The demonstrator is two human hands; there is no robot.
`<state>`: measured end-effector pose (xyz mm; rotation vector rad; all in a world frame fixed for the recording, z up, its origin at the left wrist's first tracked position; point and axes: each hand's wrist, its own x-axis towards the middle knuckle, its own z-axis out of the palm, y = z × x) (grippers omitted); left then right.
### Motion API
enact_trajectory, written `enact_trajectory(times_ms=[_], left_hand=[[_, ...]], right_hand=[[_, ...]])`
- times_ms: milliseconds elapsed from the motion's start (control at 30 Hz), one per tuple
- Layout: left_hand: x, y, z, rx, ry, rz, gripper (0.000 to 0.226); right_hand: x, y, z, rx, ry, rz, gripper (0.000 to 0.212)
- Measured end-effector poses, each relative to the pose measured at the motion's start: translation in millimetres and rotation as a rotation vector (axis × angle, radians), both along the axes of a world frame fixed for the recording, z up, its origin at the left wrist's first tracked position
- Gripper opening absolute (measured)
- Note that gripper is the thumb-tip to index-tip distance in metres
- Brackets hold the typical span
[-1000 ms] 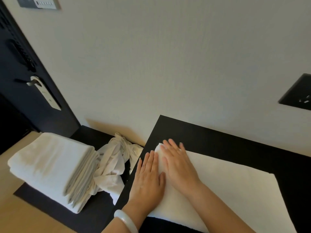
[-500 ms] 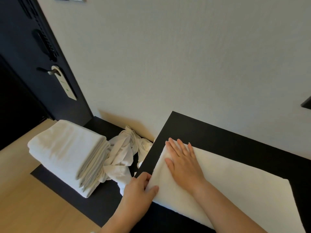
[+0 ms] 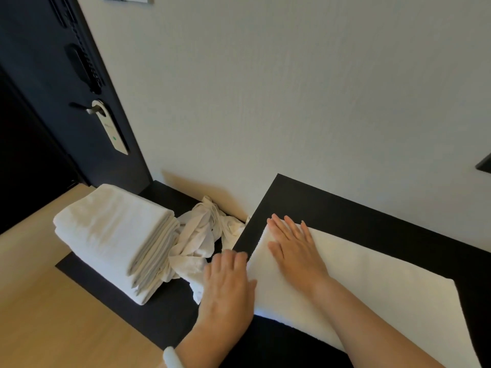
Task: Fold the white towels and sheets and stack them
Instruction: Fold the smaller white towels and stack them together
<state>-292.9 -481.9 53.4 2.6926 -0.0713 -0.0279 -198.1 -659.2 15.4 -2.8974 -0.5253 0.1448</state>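
A white towel point(image 3: 372, 282) lies flat on the black table point(image 3: 345, 208). My right hand point(image 3: 295, 248) presses down on its left end with straight, spread fingers. My left hand point(image 3: 228, 285) is at the towel's left edge, blurred. Its thumb lies on the towel and its fingers curl down over the edge. To the left, on a lower black shelf point(image 3: 159, 309), stands a stack of folded white linen point(image 3: 114, 235). A crumpled white sheet point(image 3: 202, 235) lies between that stack and the table.
A pale wall runs close behind the table. A dark door point(image 3: 53, 102) with a hanger tag point(image 3: 113, 128) on its handle stands at the left. Light wood floor point(image 3: 53, 328) lies below the shelf. A white bracelet point(image 3: 172, 357) is on my left wrist.
My left hand slid off the top of the towel to its left edge and now holds it there. The right hand stayed flat on the towel. The view has shifted.
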Motion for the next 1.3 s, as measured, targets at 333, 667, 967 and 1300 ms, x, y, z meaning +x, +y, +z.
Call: enact_trajectory(times_ms=[333, 667, 967, 1300], left_hand=[[26, -44, -35, 0.355, -0.042, -0.394, 0.064], [27, -36, -39, 0.268, -0.04, -0.389, 0.062], [28, -112, -9, 0.289, -0.111, -0.507, 0.062], [41, -58, -40, 0.269, -0.096, -0.364, 0.059]], right_hand=[[-88, -2, -2, 0.001, -0.074, -0.356, 0.06], [-158, -159, -17, -0.12, -0.021, -0.832, 0.069], [-124, -110, 20, -0.095, -0.147, -0.659, 0.062], [-138, -164, -9, -0.026, -0.022, -0.664, 0.061]])
